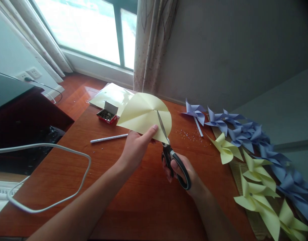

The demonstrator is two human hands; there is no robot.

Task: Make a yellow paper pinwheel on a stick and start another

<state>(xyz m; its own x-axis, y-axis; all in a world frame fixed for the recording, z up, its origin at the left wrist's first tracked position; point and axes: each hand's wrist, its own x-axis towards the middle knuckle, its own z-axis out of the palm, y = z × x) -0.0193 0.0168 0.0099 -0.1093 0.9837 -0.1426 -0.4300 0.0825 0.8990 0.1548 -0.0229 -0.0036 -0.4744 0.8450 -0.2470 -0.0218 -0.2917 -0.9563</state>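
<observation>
My left hand (137,142) pinches the near edge of a pale yellow paper sheet (141,108), thumb on top and fingers beneath. Creases run across the sheet toward its middle, and it curves as it hangs above the table. In my right hand (186,170) is a pair of scissors (172,154) with black and grey handles. One blade lies over the paper at its near right part, pointing toward the sheet's middle; the other blade is hidden under the paper. A white paper stick (108,138) rests on the table just left of my left hand.
Beyond the stick stands a small open box (107,115) of dark little pieces, beside a clear-wrapped stack of yellow paper (110,93). Blue-violet pinwheels (244,135) and yellow pinwheels (256,195) line the right side. Tiny scraps (187,135) dot the table (143,207); a white cable (87,167) loops at left.
</observation>
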